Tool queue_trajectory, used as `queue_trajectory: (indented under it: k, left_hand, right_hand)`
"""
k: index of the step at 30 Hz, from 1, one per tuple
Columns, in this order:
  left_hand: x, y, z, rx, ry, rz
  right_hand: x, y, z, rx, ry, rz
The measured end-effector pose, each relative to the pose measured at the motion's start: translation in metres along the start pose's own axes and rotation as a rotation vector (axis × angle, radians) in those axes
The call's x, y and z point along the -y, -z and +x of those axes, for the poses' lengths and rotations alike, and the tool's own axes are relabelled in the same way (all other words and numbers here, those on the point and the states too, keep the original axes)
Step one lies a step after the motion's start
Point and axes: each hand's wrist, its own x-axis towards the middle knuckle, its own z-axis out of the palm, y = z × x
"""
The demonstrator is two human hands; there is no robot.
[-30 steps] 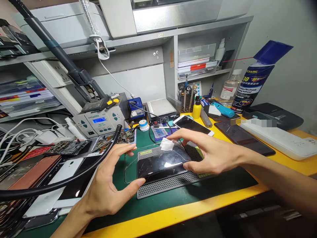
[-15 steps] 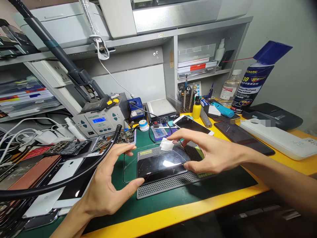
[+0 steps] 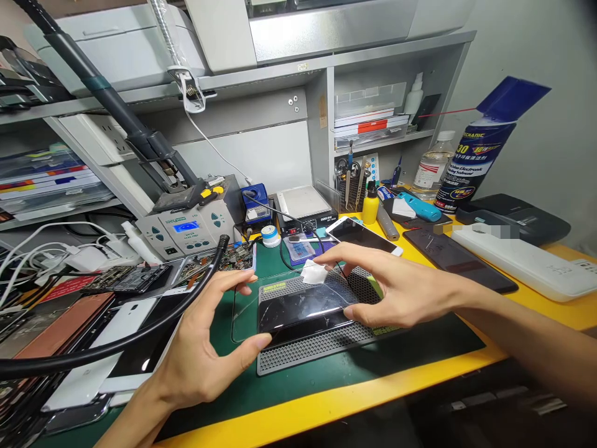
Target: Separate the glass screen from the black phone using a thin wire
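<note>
A dark phone screen (image 3: 298,311) lies on a grey perforated mat (image 3: 298,359) over the green work mat. Above its left end spreads a clear glass sheet (image 3: 242,317) with rounded corners; its right extent is hard to make out. My left hand (image 3: 205,342) grips the sheet's left part, index fingertip at the far edge and thumb at the near edge. My right hand (image 3: 396,286) is curved over the right side, thumb low by the screen's near edge and index finger by a white tab (image 3: 314,272). It seems to hold the same sheet.
A black hose (image 3: 140,348) crosses on the left over several phones (image 3: 97,348). Behind stand a soldering station (image 3: 186,227) and a heating plate (image 3: 303,208). At right are a white-framed phone (image 3: 364,235), a yellow bottle (image 3: 370,205) and a spray can (image 3: 476,162).
The bright reflection on the dark screen has faded to small glints. Both hands keep nearly the same place, with only slight shifts at the fingertips.
</note>
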Motion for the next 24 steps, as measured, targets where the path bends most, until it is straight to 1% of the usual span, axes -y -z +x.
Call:
queue_trajectory:
  k: [4,9,13,15,17,20,22,24]
  left_hand:
    - [0.003,0.001,0.001,0.036,0.099,-0.103]
    - [0.004,0.005,0.0,0.053,0.16,-0.199]
    - [0.005,0.006,-0.001,0.066,0.206,-0.267]
    - [0.005,0.007,0.0,0.08,0.244,-0.33]
    - [0.004,0.006,0.002,0.091,0.315,-0.411]
    - [0.002,0.005,0.007,0.096,0.403,-0.507]
    - [0.0,0.003,0.01,0.094,0.417,-0.498]
    - [-0.003,0.003,0.012,0.086,0.414,-0.433]
  right_hand:
    - [0.0,0.005,0.0,0.025,-0.018,0.061]
    - [0.0,0.007,0.0,0.075,-0.061,0.116]
    - [0.002,0.008,0.001,0.062,-0.092,0.174]
    - [0.003,0.008,0.002,0.038,-0.106,0.204]
    - [0.003,0.005,0.004,-0.001,-0.093,0.225]
    - [0.002,-0.001,0.006,-0.105,0.0,0.249]
    - [0.002,-0.005,0.008,-0.184,0.053,0.267]
    - [0.004,-0.007,0.01,-0.241,0.024,0.302]
